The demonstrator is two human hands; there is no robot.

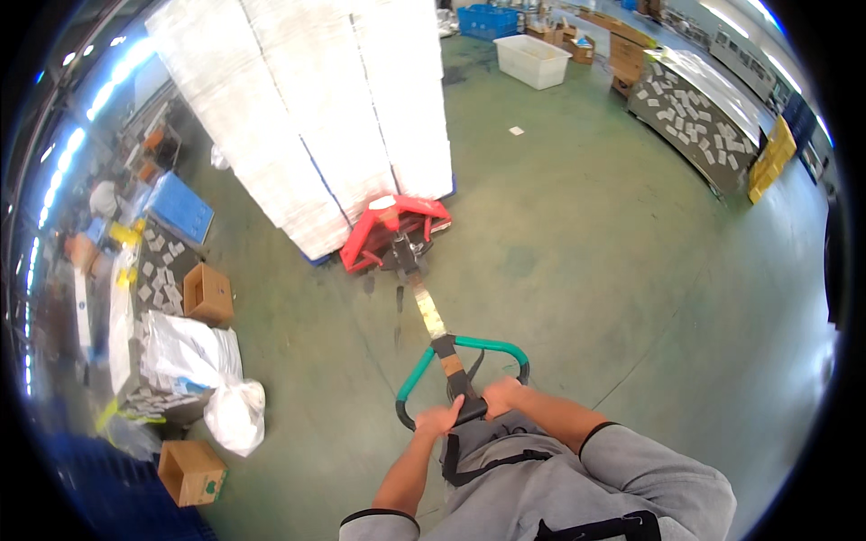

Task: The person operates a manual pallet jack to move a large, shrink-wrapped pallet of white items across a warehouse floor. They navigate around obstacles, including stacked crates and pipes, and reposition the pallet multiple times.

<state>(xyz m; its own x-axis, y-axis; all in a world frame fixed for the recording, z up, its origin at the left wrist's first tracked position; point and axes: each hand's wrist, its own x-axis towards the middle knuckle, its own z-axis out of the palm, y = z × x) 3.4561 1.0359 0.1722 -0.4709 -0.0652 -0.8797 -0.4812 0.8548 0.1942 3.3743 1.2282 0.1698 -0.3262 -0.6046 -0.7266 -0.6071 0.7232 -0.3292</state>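
Both of my hands are closed round the black grip of a pallet jack handle (492, 343), a loop with green sides. My left hand (438, 417) holds the grip left of its middle, and my right hand (502, 397) holds it on the right. A taped shaft runs from the loop down to the red pallet jack (365, 236). Beyond the jack stands a tall stack of white blocks or cartons (316, 108), with blue edges showing at its base. The jack's forks are hidden under the stack.
On the left, a white sack (236, 415), an open cardboard box (208, 296) and another cardboard box (191, 473) stand beside a cluttered bench. A white tub (532, 61) and a blue crate (487, 22) sit at the back. A label-covered workbench (693, 117) stands far right, near a yellow object (773, 160).
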